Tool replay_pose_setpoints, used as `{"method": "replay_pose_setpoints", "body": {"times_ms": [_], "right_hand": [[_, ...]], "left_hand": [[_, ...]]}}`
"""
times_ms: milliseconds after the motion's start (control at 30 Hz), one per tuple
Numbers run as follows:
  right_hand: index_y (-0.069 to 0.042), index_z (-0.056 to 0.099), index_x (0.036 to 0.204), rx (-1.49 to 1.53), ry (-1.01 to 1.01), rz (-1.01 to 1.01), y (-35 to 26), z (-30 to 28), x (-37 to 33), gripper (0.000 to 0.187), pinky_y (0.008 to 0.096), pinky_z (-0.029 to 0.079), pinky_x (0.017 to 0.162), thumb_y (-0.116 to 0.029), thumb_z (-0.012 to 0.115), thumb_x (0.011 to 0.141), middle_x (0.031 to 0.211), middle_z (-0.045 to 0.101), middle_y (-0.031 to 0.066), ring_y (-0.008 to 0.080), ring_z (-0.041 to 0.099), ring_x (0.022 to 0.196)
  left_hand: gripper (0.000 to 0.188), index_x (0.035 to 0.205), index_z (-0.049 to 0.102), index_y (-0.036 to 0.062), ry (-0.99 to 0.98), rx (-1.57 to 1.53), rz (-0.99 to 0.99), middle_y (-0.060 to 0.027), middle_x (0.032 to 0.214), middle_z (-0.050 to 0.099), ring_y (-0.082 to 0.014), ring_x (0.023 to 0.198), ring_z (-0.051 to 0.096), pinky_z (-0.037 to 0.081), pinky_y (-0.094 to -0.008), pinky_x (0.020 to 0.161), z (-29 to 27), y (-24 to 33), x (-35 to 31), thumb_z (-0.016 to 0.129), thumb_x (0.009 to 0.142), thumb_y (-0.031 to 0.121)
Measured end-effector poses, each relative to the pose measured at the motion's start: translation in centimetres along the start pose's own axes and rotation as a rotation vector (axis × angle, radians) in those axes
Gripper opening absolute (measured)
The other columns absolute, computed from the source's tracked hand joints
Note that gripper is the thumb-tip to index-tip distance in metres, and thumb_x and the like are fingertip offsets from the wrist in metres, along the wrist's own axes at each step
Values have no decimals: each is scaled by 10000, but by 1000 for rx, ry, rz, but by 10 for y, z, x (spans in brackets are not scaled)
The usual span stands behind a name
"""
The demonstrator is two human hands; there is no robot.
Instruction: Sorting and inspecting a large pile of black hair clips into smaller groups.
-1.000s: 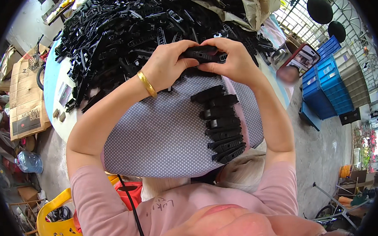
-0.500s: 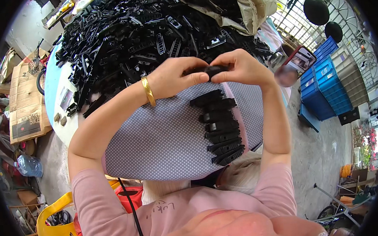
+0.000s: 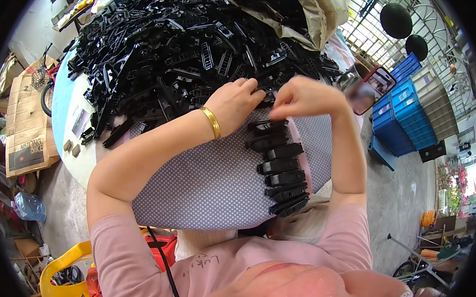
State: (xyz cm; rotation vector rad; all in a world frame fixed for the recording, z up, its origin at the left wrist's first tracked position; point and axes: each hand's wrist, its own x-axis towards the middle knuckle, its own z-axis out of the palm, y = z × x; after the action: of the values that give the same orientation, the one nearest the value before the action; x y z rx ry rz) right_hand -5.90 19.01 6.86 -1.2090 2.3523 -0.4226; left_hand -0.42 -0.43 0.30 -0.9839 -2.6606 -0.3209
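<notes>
My left hand, with a gold bangle on its wrist, is at the near edge of a heap of black plastic parts. Its fingers are bent and closed; whatever they may hold is hidden. Close by on the right, my right hand is curled, thumb against fingers, with its contents not visible. Just below it, a row of several black plastic pieces runs toward me on a grey dotted cloth. The row's far end piece lies nearest the right hand.
A crumpled pale sack lies beyond the heap at the right. A phone stands at the table's right side, with stacked blue crates behind it. On the left are a cardboard box and a yellow chair.
Both hands held a black piece together; now they are apart. One more piece lies at the far end of the row. The left hand has moved to the heap's edge.
</notes>
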Motion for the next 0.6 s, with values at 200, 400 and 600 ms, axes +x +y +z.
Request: {"method": "replay_pose_setpoints", "body": {"times_ms": [200, 400, 600], "right_hand": [[-16, 655, 966, 88, 598, -16, 54, -63, 72, 295, 275, 478, 634, -262, 594, 814, 793, 652, 91, 166, 606, 704], [-103, 656, 1018, -283, 825, 219, 106, -65, 174, 286, 374, 465, 848, -281, 563, 814, 1045, 628, 131, 311, 593, 973], [-27, 654, 982, -260, 638, 476, 75, -77, 186, 392, 389, 476, 840, -316, 655, 717, 1039, 620, 190, 323, 596, 980]], "left_hand": [[346, 1041, 566, 50, 43, 11, 69, -124, 1013, 453, -254, 906, 529, 493, -319, 758, -2, 14, 0, 555, 696, 25], [391, 1053, 583, 96, 78, 72, 109, -145, 1097, 441, -230, 820, 499, 477, -303, 726, -2, 15, -5, 581, 668, 29], [442, 1134, 565, 131, 62, 135, 29, -134, 1026, 480, -241, 870, 471, 451, -307, 766, -1, 18, -15, 562, 700, 49]]}}
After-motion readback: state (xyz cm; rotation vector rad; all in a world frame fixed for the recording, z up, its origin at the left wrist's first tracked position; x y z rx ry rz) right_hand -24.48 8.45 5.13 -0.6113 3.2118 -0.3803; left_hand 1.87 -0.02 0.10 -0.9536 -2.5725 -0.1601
